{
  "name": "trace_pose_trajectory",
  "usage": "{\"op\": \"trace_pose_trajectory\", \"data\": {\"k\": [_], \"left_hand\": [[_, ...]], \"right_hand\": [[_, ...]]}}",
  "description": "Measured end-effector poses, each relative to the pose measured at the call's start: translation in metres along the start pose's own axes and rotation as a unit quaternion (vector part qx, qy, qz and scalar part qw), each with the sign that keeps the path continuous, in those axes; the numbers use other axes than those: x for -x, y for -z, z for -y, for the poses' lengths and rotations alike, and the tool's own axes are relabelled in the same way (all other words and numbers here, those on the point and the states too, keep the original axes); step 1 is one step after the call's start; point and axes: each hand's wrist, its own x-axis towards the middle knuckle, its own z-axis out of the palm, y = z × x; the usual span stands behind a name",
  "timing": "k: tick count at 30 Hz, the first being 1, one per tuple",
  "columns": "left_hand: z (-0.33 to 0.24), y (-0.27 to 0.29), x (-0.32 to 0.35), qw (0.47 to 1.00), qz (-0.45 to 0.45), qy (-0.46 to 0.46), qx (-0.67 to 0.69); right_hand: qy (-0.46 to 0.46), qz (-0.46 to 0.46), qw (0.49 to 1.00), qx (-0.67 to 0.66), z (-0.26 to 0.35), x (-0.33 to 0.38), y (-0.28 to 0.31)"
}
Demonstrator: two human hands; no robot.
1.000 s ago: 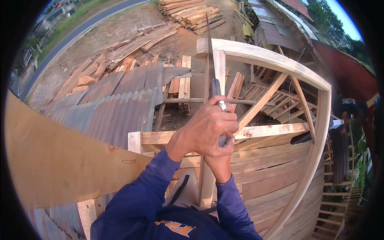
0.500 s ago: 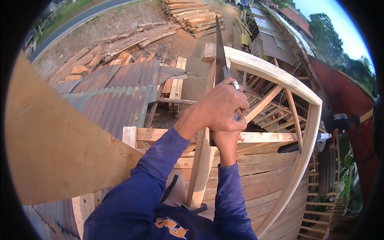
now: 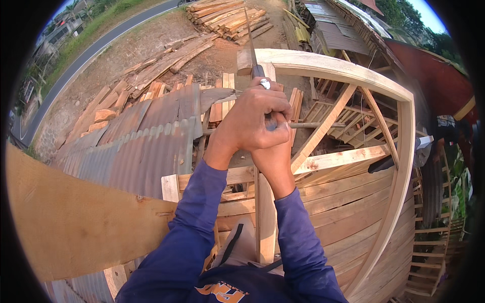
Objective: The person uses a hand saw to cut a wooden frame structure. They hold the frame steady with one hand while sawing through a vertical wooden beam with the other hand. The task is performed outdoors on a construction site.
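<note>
Both my hands are clasped together around the handle of a long, thin-bladed tool (image 3: 251, 43) that points up and away from me. My left hand (image 3: 250, 121) wraps over the top, and my right hand (image 3: 275, 156) grips beneath it, mostly covered. The blade's tip reaches above the top of an upright wooden post (image 3: 264, 212) and a curved wooden frame (image 3: 343, 68). I wear blue long sleeves.
A wide plank (image 3: 76, 222) crosses at lower left. Rusty corrugated roofing sheets (image 3: 136, 146) lie below, with stacked timber (image 3: 227, 15) and a road (image 3: 76, 55) beyond. Slatted plank walling (image 3: 343, 212) curves down at right, where a person in dark clothes (image 3: 434, 136) stands.
My clasped hands and the tool have risen slightly and shifted toward the frame's top; the view has tilted, bringing the post and frame closer.
</note>
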Motion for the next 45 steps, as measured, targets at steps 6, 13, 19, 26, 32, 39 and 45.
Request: {"op": "trace_pose_trajectory", "data": {"k": [6,13,19,26,32,39,45], "left_hand": [[-0.079,-0.061,0.076,0.999,0.051,0.009,0.002],[0.008,-0.005,-0.013,1.0,0.022,0.002,0.01],[-0.027,-0.023,0.024,0.998,0.053,0.017,-0.042],[-0.053,-0.046,0.059,0.998,0.053,0.002,-0.039],[0.011,-0.012,0.007,1.0,0.007,-0.003,0.024],[-0.076,-0.071,0.087,0.998,0.052,0.003,0.019],[0.024,-0.015,0.008,0.999,-0.04,-0.029,0.007]], "right_hand": [[-0.1,0.002,0.993,-0.068,0.002,0.151,0.034],[-0.065,-0.021,0.992,-0.103,-0.005,0.01,0.003],[-0.066,0.016,0.994,-0.088,0.004,0.061,0.018],[-0.046,0.02,0.994,-0.093,0.0,0.114,0.029],[-0.096,-0.014,0.991,-0.095,0.0,0.011,-0.001],[-0.13,0.007,0.987,-0.092,-0.033,0.173,0.024],[-0.013,-0.042,0.999,0.017,-0.014,0.017,-0.005]]}}
